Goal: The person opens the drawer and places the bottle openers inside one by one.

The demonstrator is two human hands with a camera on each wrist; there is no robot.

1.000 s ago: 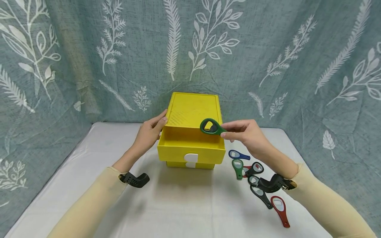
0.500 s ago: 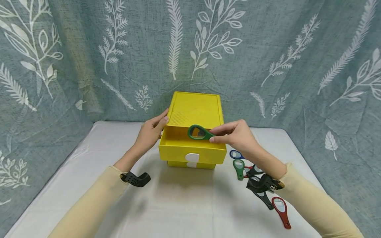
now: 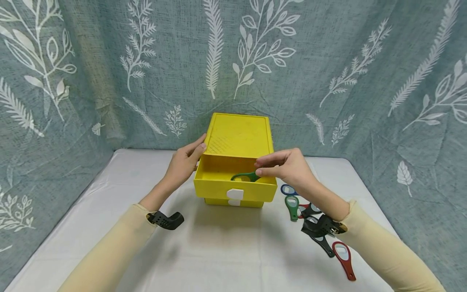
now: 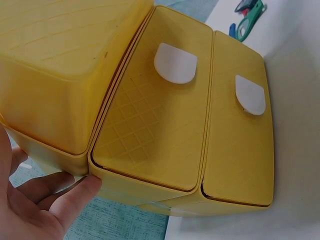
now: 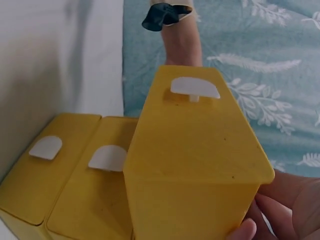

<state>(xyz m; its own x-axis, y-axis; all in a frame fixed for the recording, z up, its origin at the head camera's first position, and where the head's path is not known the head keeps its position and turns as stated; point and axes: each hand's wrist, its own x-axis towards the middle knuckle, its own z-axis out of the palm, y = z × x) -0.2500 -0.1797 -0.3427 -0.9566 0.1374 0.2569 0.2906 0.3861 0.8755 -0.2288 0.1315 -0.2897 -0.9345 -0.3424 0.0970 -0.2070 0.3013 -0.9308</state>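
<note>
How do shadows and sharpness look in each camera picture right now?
Head view: even light, soft shadow on the white cloth tabletop before the yellow plastic drawer box; left wrist view: dusky shade on the yellow middle drawer front, the green loop-shaped tool near the top edge small and soft; right wrist view: grey shadow on the cloth at upper left, fine detail soft.

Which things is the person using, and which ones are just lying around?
Being used:
green tool, by the right hand (can't tell if gripped)
open top drawer
yellow cabinet, touched by the left hand

Lying on the white cloth, perhaps for later:
blue tool
other green tool
red tools
dark tools, partly hidden
</note>
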